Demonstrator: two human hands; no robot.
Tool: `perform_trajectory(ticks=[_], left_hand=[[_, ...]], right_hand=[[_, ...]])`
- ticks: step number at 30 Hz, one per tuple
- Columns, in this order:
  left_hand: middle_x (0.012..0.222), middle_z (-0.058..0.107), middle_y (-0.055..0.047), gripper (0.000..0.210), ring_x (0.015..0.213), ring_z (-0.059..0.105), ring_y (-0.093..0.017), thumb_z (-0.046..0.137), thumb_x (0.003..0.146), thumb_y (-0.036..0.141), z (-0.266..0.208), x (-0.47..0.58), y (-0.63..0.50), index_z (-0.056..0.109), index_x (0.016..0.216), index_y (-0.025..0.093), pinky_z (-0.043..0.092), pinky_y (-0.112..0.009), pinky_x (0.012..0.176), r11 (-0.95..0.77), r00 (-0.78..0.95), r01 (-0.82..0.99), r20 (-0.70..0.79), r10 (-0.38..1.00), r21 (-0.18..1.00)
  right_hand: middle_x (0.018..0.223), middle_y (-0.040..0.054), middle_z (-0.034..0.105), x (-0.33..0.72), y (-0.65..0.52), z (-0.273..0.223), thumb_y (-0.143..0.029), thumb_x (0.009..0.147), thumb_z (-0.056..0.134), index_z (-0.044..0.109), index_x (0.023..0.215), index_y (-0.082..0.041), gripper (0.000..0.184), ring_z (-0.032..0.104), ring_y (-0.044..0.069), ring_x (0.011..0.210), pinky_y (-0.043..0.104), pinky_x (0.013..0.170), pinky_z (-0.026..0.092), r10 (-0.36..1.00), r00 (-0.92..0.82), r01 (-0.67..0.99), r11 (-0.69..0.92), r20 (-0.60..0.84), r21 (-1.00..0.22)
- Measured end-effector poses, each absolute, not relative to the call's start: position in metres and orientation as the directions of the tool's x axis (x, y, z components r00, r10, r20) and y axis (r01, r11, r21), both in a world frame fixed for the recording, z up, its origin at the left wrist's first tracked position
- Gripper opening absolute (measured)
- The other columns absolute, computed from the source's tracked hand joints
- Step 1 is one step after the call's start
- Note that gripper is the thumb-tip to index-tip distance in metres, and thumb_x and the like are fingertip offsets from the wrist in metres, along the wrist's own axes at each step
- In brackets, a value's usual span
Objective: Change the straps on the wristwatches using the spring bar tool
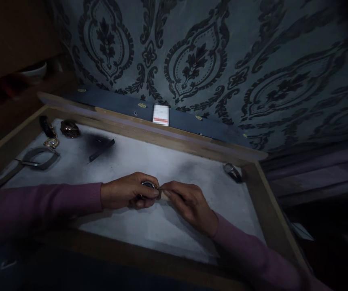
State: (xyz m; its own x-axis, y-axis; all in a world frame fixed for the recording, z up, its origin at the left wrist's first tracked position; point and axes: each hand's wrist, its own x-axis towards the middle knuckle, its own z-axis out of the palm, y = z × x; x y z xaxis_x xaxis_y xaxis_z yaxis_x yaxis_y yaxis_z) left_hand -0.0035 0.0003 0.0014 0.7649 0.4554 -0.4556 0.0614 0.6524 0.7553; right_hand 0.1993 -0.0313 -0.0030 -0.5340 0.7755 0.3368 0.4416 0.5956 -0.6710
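A wristwatch [148, 185] with a round dark dial and a shiny rim is gripped between the thumb and curled fingers of my left hand [134, 190], near the middle of the tray. My right hand [189, 202] meets it from the right, its thumb and fingers pinched together at the watch's edge. Something thin shows at those fingertips, with a short brownish, strap-like piece just below; the fingers and dim light hide what exactly is pinched. Both hands are just above the white surface [149, 157] of the tray.
The tray has a raised wooden rim [262, 194]. At its left lie a gold-coloured watch [51, 142], a brown rounded object [70, 128] and a grey loop-shaped band [42, 158]. A dark flat strip [102, 150] lies behind my left hand. Another watch [232, 172] sits in the far right corner.
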Motion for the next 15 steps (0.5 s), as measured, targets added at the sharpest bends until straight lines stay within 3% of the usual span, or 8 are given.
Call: perform_trajectory(ticks=[15], left_hand=[[0.057,0.051,0.005,0.023,0.044,0.034,-0.005,0.066,0.08,0.034,-0.0021,-0.0055,-0.0014,0.05,0.083,0.018,0.015,-0.022,0.044,0.65,0.785,0.027,-0.418,0.457,0.76]], right_hand=[[0.07,0.003,0.067,0.1997,-0.0308,-0.0013,-0.016,0.097,0.042,0.063,0.092,-0.017,0.021,0.062,0.013,0.057,0.022,0.054,0.046,0.77,-0.539,0.447,0.605,0.342,-0.659]])
